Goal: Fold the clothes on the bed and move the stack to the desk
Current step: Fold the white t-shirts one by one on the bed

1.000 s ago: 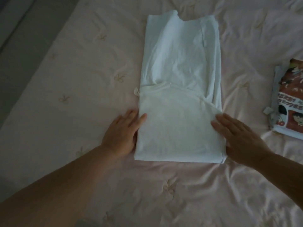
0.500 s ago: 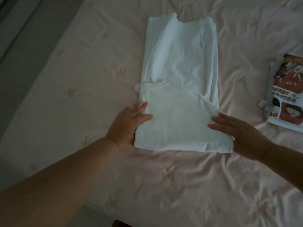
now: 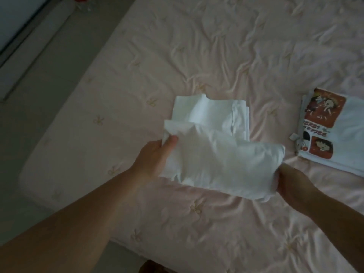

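Left hand (image 3: 155, 159) and right hand (image 3: 293, 184) each grip an end of the folded white cotton garment (image 3: 214, 154) between them.

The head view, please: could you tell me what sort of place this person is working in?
Most likely a bedroom. A bed with a pink quilted cover fills the view, with bare floor beside it. Both hands hold a white garment mid-fold, and a folded printed shirt lies on the cover nearby.

Both forearms bare, no sleeves; left hand (image 3: 152, 161), right hand (image 3: 291, 181) ungloved.
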